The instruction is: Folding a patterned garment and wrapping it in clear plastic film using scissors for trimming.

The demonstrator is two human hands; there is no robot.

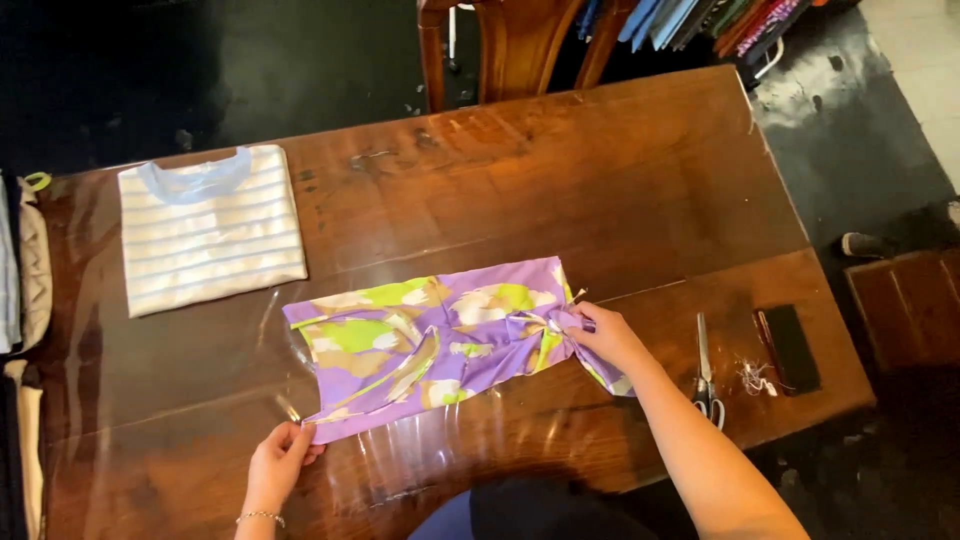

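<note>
Purple floral garment point(430, 345) between outstretched, pinching hands: left point(278, 462), right point(605, 335).

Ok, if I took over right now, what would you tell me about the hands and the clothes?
Left hand: pinching the near left corner of the purple patterned garment.
Right hand: gripping its bunched right end.
The garment lies spread flat across the wooden table, part folded.
Done: a striped shirt sits neatly folded at the far left.
Left: the purple garment is not yet a tidy fold like the shirt.
Scissors and a dark flat case lie to the right, untouched.
</note>
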